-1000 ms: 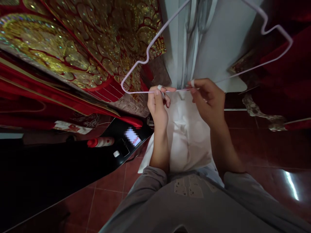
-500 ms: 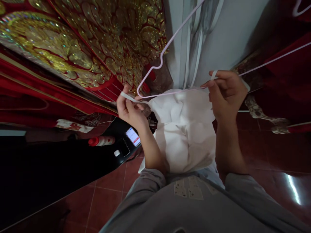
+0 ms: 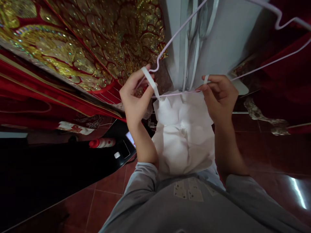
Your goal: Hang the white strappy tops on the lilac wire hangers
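Left of centre, the left hand (image 3: 134, 97) is raised, its index finger and thumb spread with a narrow white strap (image 3: 151, 81) stretched across them; I cannot tell whether the other fingers grip it. A corner of a pale pink hanger (image 3: 174, 94) shows behind these fingers. The hanger spans the middle and right of the frame, its top running out of sight. Below its lower bar hangs a white cloth (image 3: 187, 145), joined to that strap. Right of centre, the right hand (image 3: 220, 97) has thumb and fingers pinched together on the bar; a white band (image 3: 206, 79), perhaps a second strap, circles one finger.

The hanger is probably light and stiff, with a smooth coating that could slip; the straight bar seems the best place to hold. The cloth looks soft and limp, easiest to manage by its straps.

Around them, gold-sequined garments (image 3: 109, 35) fill the upper left, crowding the hanger's left end, and beaded edges might snag. Lower left, a black table (image 3: 73, 171) bears a red-capped bottle (image 3: 103, 142), a small white case (image 3: 117, 155), a dark phone (image 3: 124, 149) and a lit phone (image 3: 130, 138) partly hidden by the forearm. At upper right, dark red cloth (image 3: 286, 74) hangs behind the hanger's right end.
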`<action>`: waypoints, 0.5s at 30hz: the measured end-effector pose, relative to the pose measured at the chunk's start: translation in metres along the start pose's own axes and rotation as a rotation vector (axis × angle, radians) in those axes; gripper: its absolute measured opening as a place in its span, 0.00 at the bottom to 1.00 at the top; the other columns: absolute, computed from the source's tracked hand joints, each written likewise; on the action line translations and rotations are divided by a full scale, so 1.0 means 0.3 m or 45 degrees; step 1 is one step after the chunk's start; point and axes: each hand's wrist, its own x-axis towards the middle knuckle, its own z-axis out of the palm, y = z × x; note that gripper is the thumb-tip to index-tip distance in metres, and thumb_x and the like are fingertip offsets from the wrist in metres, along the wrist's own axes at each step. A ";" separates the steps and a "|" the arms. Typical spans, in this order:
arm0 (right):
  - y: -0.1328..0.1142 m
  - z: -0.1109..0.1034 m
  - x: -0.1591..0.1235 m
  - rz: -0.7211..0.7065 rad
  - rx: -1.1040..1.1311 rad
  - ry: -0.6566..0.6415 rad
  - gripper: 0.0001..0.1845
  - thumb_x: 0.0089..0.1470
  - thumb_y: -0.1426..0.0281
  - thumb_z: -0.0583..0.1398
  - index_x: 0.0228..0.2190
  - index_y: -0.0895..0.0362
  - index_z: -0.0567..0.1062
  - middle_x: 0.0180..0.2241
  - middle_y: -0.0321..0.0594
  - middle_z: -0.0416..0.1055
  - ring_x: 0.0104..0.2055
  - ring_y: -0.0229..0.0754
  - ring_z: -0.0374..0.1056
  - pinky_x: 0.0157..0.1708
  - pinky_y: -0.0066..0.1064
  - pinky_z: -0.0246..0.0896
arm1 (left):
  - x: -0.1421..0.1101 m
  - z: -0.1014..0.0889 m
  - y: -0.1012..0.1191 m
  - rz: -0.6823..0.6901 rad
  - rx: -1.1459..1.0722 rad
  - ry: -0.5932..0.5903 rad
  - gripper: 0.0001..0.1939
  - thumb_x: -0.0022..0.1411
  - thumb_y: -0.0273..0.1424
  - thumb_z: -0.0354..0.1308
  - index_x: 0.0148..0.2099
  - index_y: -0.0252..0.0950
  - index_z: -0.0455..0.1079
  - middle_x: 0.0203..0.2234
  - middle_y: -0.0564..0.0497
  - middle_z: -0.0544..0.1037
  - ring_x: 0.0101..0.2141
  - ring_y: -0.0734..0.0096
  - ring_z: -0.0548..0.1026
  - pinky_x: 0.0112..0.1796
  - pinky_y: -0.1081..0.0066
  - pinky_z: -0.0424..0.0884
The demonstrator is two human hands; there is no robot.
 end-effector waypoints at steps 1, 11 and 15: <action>-0.001 -0.004 0.001 0.009 -0.009 0.005 0.20 0.64 0.47 0.64 0.48 0.47 0.78 0.34 0.38 0.81 0.29 0.40 0.70 0.30 0.36 0.64 | 0.018 0.010 0.012 -0.036 0.026 -0.061 0.13 0.61 0.34 0.79 0.47 0.42 0.83 0.41 0.50 0.83 0.46 0.59 0.82 0.50 0.59 0.80; -0.031 0.000 0.010 0.015 -0.044 0.037 0.20 0.62 0.43 0.64 0.45 0.43 0.78 0.30 0.35 0.81 0.27 0.41 0.68 0.28 0.38 0.60 | -0.048 0.115 0.222 0.100 0.277 0.262 0.09 0.75 0.25 0.64 0.39 0.42 0.80 0.40 0.53 0.82 0.46 0.63 0.81 0.56 0.61 0.82; -0.039 0.009 0.023 0.008 -0.050 0.041 0.21 0.61 0.43 0.65 0.45 0.44 0.77 0.30 0.34 0.81 0.24 0.39 0.64 0.27 0.37 0.56 | -0.325 0.125 0.420 -0.136 0.308 0.324 0.16 0.73 0.43 0.57 0.35 0.53 0.83 0.29 0.50 0.81 0.38 0.52 0.87 0.40 0.55 0.92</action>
